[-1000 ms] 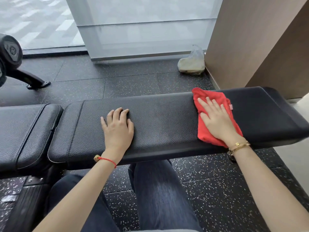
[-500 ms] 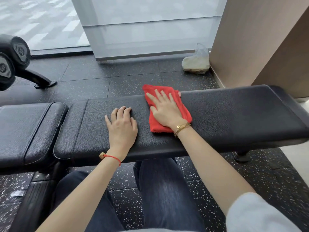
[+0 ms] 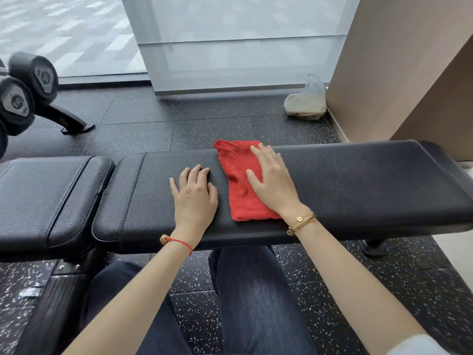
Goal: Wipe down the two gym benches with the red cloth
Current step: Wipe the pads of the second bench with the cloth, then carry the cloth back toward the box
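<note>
A long black padded bench runs across the middle of the view. The red cloth lies flat on it, just right of my left hand. My right hand presses on the cloth's right half with straight, spread fingers. My left hand rests flat on the bare pad beside the cloth. A second black padded bench section adjoins at the left.
Dumbbells on a rack stand at the far left. A plastic bag lies on the speckled rubber floor by the brown wall. My knees are under the bench's near edge. A glass partition is behind.
My right hand slid the cloth leftward along the bench from its right end to beside my left hand. My left hand stayed planted.
</note>
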The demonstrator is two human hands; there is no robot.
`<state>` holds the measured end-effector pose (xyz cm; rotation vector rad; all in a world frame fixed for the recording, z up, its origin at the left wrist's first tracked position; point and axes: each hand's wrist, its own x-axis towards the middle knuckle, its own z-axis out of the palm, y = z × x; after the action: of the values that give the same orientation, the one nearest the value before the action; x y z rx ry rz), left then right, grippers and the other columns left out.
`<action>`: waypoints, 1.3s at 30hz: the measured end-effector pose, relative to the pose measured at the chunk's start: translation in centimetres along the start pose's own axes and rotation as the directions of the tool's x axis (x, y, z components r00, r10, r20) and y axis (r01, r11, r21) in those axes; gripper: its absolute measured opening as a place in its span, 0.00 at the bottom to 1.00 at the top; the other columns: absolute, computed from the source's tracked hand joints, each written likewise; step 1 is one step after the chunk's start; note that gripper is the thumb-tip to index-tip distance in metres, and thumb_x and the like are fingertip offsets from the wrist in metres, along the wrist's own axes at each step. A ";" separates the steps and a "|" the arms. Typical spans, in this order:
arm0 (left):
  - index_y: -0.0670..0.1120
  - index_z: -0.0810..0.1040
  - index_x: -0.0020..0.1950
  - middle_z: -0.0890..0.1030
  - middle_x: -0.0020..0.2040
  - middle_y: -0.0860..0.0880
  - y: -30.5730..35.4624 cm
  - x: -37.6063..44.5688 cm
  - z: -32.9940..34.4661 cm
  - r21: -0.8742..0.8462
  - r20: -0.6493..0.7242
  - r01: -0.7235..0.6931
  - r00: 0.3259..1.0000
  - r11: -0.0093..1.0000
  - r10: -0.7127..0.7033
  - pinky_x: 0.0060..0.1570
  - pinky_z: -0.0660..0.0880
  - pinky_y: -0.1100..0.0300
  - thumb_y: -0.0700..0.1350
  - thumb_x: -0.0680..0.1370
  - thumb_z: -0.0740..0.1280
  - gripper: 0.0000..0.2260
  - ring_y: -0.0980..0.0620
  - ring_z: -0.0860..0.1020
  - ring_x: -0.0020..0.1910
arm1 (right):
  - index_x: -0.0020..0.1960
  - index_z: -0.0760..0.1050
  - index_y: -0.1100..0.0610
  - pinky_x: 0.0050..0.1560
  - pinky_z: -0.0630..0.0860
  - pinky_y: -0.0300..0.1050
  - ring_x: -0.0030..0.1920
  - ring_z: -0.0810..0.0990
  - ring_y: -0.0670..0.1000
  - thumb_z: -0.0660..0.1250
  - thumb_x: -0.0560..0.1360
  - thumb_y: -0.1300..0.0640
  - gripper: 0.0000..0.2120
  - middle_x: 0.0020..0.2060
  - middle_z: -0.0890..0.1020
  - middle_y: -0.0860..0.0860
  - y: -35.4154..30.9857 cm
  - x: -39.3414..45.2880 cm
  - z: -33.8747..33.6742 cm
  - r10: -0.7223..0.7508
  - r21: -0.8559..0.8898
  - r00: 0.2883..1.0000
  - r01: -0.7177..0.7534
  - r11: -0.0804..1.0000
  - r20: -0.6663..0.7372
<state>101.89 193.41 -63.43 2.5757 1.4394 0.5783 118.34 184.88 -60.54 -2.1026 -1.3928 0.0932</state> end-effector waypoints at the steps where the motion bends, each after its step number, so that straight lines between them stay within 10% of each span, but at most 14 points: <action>1: 0.47 0.72 0.71 0.71 0.73 0.47 0.0 0.0 0.0 -0.002 -0.001 0.000 1.000 1.000 0.000 0.75 0.53 0.38 0.47 0.79 0.61 0.20 0.44 0.64 0.74 | 0.77 0.59 0.56 0.78 0.45 0.49 0.78 0.53 0.52 0.61 0.79 0.50 0.29 0.77 0.59 0.54 0.5 -0.3 -0.3 0.030 -0.065 0.999 -0.033 0.997 -0.033; 8: 0.47 0.72 0.71 0.71 0.73 0.48 0.0 0.0 0.1 -0.003 -0.002 0.011 1.000 1.000 -0.011 0.74 0.54 0.38 0.47 0.79 0.60 0.20 0.45 0.64 0.74 | 0.76 0.61 0.59 0.78 0.45 0.52 0.78 0.52 0.55 0.60 0.76 0.37 0.37 0.77 0.59 0.56 2.3 -2.0 -0.2 0.202 -0.212 0.979 -0.198 0.957 0.001; 14: 0.47 0.72 0.70 0.71 0.73 0.48 0.1 0.1 0.0 -0.017 -0.002 0.021 1.000 1.000 -0.021 0.75 0.53 0.38 0.47 0.79 0.60 0.20 0.45 0.64 0.74 | 0.67 0.71 0.60 0.77 0.52 0.53 0.74 0.62 0.55 0.68 0.75 0.46 0.26 0.69 0.72 0.53 1.6 -1.8 0.5 0.164 -0.017 0.985 -0.165 0.986 -0.047; 25: 0.46 0.77 0.63 0.77 0.66 0.48 0.2 -0.2 -0.7 -0.099 -0.072 0.010 0.997 0.995 -0.017 0.74 0.57 0.41 0.43 0.77 0.63 0.15 0.46 0.70 0.69 | 0.52 0.67 0.53 0.43 0.71 0.47 0.45 0.80 0.59 0.67 0.74 0.58 0.11 0.42 0.81 0.52 -0.6 -0.8 0.3 0.125 0.164 0.989 -0.111 0.980 -0.078; 39: 0.45 0.79 0.60 0.82 0.56 0.49 -4.2 0.2 -3.3 -0.271 -0.130 -0.035 0.991 0.962 -0.001 0.64 0.71 0.47 0.38 0.76 0.66 0.12 0.46 0.78 0.58 | 0.54 0.70 0.54 0.49 0.74 0.32 0.44 0.83 0.41 0.72 0.72 0.63 0.15 0.43 0.85 0.47 -5.3 0.7 1.3 0.203 0.577 0.976 -0.123 0.808 -0.075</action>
<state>97.39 195.63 -61.57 2.3737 1.2704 0.8938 113.86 187.43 -58.72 -1.6746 -0.9434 0.3854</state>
